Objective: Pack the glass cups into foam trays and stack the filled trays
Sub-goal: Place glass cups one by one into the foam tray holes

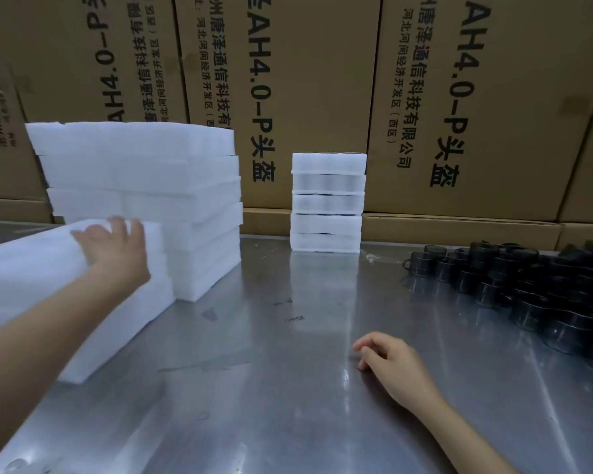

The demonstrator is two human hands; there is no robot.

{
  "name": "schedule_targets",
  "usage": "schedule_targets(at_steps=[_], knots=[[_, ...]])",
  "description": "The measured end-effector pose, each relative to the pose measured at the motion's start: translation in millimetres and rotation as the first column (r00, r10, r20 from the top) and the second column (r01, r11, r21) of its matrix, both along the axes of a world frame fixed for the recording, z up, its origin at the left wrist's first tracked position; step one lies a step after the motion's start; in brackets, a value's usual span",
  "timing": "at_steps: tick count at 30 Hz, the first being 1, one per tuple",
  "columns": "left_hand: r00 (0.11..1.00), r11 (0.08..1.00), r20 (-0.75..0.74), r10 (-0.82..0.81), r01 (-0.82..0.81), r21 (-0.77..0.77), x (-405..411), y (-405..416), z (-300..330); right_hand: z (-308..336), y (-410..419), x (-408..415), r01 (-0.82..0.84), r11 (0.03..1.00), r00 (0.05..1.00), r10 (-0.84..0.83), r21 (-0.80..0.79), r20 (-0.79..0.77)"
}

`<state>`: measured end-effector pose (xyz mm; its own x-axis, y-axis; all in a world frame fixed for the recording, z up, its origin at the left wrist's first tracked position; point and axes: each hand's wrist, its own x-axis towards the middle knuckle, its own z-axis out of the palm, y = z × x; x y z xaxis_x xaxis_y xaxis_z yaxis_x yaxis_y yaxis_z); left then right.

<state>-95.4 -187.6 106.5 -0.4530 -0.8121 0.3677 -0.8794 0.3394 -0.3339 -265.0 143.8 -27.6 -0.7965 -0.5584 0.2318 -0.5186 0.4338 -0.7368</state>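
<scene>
The left hand [112, 246] reaches out over the near pile of white foam trays [59, 295] at the left edge of the tabletop [288, 388]. Its fingers are spread and lie on the top tray near that tray's far end; motion blur hides whether the fingertips curl over the edge. The right hand [392, 362] rests on the bare metal at lower right, fingers loosely bent with the tips touching the surface, holding nothing.

Just behind the left hand stands a taller pile of empty foam trays [141, 200], several layers high, its right side ending near the middle of the tabletop. The near pile's front corner juts toward the viewer, and its right edge touches or almost touches the taller pile.

At the back centre, a narrow stack of filled trays [326, 201] stands upright, five layers, with dark cup shapes faintly showing through the upper layers. It is well apart from both foam piles and from the right hand.

Along the right side lies a crowd of dark glass cups [534, 295] with handles, packed close together and running off the right edge of the view.

Between the foam piles on the left, the filled stack behind and the cups on the right, a broad stretch of shiny, scuffed metal lies open. Cardboard boxes [322, 97] with printed lettering wall off the back edge.
</scene>
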Motion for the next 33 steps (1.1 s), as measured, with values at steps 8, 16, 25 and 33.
schedule_targets(at_steps=[8, 16, 25, 33], knots=[[0.992, 0.980, -0.022, -0.123, 0.117, -0.161, 16.3, 6.9, 0.1, 0.6, 1.0, 0.3, 0.001, 1.000, 1.000, -0.001, -0.009, 0.007], [0.879, 0.875, -0.130, -0.460, 0.423, -0.236, 44.5, 82.5, 2.4, -2.9, -1.6, -4.7, 0.033, 0.983, 0.993, -0.012, -0.179, 0.119], [0.242, 0.295, -0.228, -0.943, 0.925, -0.239, 1.1, 213.3, -41.1, 16.0, 17.2, -24.6, 0.371, 0.703, 0.864, -0.020, -0.607, 0.504], [0.045, 0.074, -0.253, -0.966, 0.992, -0.106, -22.1, 253.4, -100.9, 15.7, 56.3, -60.7, 0.573, 0.522, 0.716, 0.058, -0.632, 0.696]])
